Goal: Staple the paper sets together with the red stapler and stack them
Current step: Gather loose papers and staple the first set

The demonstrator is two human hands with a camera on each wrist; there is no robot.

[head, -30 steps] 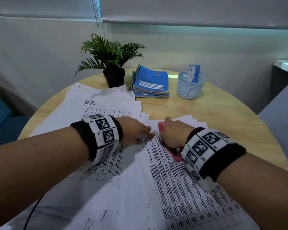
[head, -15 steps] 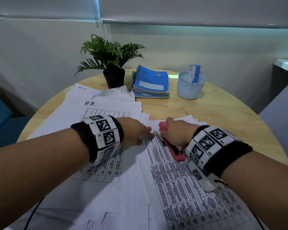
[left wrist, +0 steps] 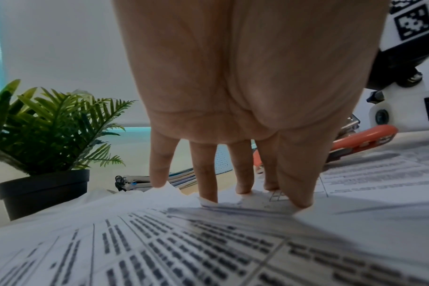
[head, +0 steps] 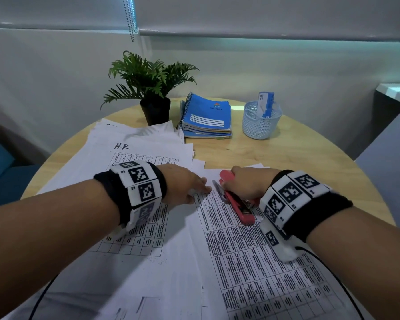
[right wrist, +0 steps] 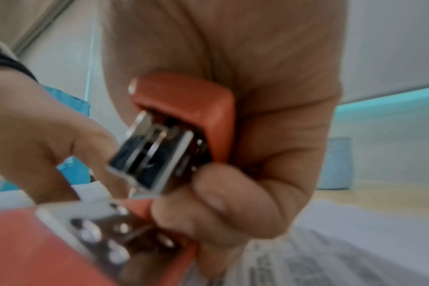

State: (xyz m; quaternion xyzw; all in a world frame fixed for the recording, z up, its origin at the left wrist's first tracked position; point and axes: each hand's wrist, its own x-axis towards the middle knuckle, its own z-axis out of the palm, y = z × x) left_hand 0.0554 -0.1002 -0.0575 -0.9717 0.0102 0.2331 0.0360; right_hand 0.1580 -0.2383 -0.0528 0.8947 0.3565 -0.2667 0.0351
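My right hand point(head: 245, 184) grips the red stapler point(head: 237, 202) at the top left corner of a printed paper set point(head: 259, 257). The stapler's top arm is raised off its base, seen close in the right wrist view point(right wrist: 184, 120). My left hand point(head: 185, 185) presses straight fingers point(left wrist: 208, 174) flat on the papers just left of that corner. A wider pile of sheets headed "H.R" point(head: 134, 153) spreads under my left arm.
On the round wooden table point(head: 286, 153), a potted fern point(head: 150, 88), a stack of blue spiral notebooks point(head: 206, 116) and a pale mesh basket point(head: 261, 121) with a small box stand at the back. A black cable point(head: 333, 273) trails from my right wrist.
The right hand has drawn back to the right and the stapler's top arm has come up from the paper corner. The left hand has stayed pressed on the sheets.
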